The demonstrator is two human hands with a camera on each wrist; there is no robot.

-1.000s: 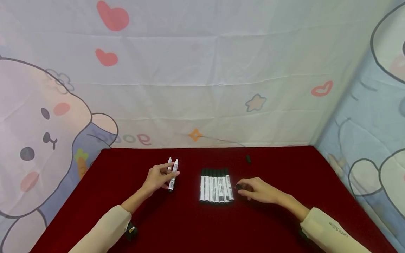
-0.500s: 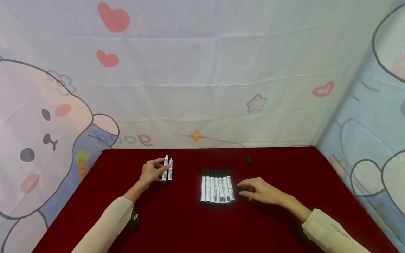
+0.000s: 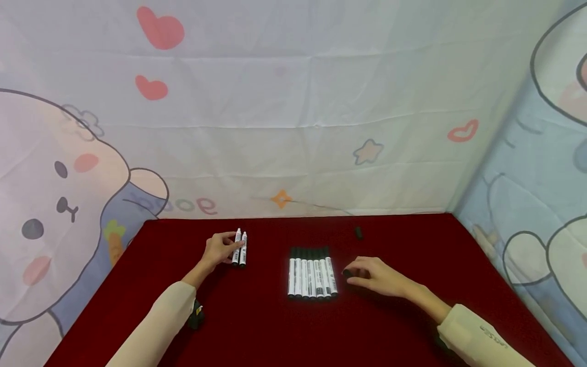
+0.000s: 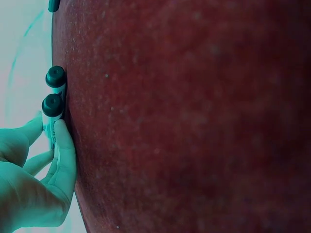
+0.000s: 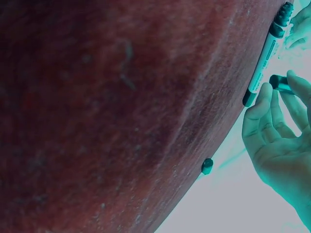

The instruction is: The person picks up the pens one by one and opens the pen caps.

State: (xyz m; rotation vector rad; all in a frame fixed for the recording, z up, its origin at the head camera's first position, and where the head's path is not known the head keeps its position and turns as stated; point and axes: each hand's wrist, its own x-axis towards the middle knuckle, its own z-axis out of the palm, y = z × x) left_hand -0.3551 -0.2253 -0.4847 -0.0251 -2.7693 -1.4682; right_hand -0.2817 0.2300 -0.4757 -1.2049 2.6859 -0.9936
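Two white markers [image 3: 240,247] lie side by side on the red table [image 3: 257,326], with no black cap on their far ends. My left hand [image 3: 220,248] holds them from the left, thumb and a finger pinching the nearer one [image 4: 51,109]. A tidy row of several white markers with black caps [image 3: 312,271] lies in the middle. Just right of the row, my right hand [image 3: 373,275] pinches a small black cap [image 3: 347,273] between thumb and finger; the right wrist view shows the cap [image 5: 279,82] beside the row's outer marker [image 5: 267,53].
A loose black cap [image 3: 358,233] lies near the table's far edge, behind my right hand, and shows in the right wrist view as the loose cap [image 5: 207,166]. A printed cloth backdrop [image 3: 293,127] closes off the far and right sides. Bare red cloth lies in front.
My left hand has carried the two white markers left and away from the row and laid them on the table. My right hand has stayed in place with the cap.
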